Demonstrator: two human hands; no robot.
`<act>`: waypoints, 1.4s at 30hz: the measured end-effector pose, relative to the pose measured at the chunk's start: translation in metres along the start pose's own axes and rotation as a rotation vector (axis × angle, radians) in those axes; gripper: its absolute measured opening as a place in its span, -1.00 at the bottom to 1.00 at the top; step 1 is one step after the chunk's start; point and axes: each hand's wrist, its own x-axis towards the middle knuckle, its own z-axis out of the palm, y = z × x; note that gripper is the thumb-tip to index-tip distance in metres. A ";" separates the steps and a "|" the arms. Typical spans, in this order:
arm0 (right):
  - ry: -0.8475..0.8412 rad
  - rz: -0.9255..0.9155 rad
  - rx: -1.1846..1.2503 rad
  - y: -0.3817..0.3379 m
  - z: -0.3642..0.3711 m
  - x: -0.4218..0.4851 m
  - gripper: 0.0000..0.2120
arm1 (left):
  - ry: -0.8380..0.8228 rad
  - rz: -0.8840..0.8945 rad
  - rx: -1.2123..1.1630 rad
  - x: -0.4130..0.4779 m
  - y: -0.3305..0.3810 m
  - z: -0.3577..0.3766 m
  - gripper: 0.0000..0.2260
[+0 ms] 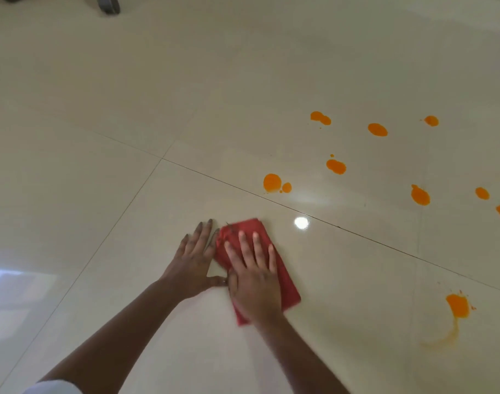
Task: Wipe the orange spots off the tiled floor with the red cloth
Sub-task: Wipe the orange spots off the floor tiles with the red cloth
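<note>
No text, label, brand, number or sign can be read anywhere on the pale tiled floor (pixel 186 109), the red cloth (pixel 282 282) or the orange spots (pixel 272 182) scattered across the tiles.

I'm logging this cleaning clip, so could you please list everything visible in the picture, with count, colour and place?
Tiled floor: one, glossy cream with thin dark joints, fills the view.
Orange spots: about ten patches, orange, scattered over the right half; the near-right one trails a faint smear.
Red cloth: one, red, folded, flat on the floor at lower centre.
Dark grey object: one, top left edge, cut off; cannot tell what it is.
Left hand: flat on the floor, fingertips at the cloth's left edge.
Right hand: spread, pressing flat on the cloth.
</note>
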 end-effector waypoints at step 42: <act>-0.136 0.193 -0.125 0.041 -0.021 0.161 -0.49 | -0.038 0.120 0.004 0.094 -0.080 -0.058 0.19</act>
